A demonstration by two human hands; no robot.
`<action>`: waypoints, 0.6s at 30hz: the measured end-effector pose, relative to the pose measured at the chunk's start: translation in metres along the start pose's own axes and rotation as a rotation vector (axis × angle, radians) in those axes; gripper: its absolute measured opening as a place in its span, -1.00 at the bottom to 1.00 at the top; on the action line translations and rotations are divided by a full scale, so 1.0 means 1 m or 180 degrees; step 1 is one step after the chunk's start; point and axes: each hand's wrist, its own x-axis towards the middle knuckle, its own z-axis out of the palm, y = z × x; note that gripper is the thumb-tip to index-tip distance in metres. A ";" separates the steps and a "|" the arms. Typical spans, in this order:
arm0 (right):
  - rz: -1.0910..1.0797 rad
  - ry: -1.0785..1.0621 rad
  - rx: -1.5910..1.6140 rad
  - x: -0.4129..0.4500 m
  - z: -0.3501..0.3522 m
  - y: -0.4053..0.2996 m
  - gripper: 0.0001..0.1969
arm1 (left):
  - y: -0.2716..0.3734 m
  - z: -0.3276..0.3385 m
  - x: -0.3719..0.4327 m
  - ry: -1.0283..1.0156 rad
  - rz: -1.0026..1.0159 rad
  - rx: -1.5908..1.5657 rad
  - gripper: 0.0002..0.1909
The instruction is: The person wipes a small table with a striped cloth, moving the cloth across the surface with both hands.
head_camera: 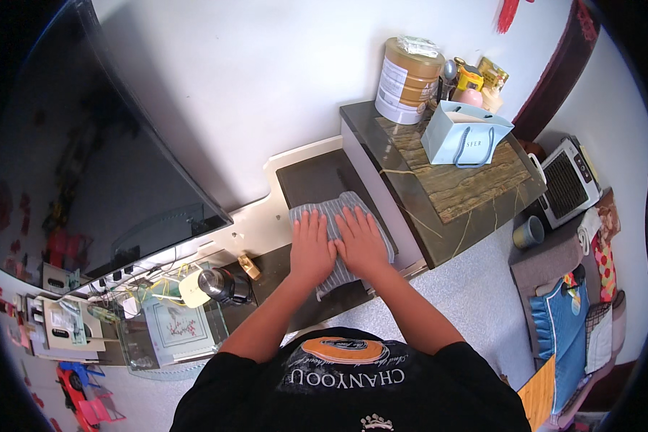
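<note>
A folded grey cloth with pale stripes (332, 224), perhaps a garment, lies on the dark top of a low cabinet (313, 175). Both my palms rest flat on it, fingers pointing away from me. My left hand (312, 251) covers its left part, and my right hand (363, 245) covers its right part. The thumbs meet or nearly meet in the middle. Neither hand grips anything; the cloth beneath the palms is hidden.
To the right rises a taller cabinet (453, 237), bearing a light blue paper bag (448, 140) and a large gold tin (410, 81). Leftward stand a dark lidded jug (232, 286), a small gold object (248, 266), a white router (194, 289) with cables, and a wall television (108, 162).
</note>
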 end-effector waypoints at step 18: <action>0.0167 0.0068 -0.0229 0.046 -0.002 0.013 -0.43 | -0.008 0.005 0.048 0.0327 0.0042 0.0142 -0.37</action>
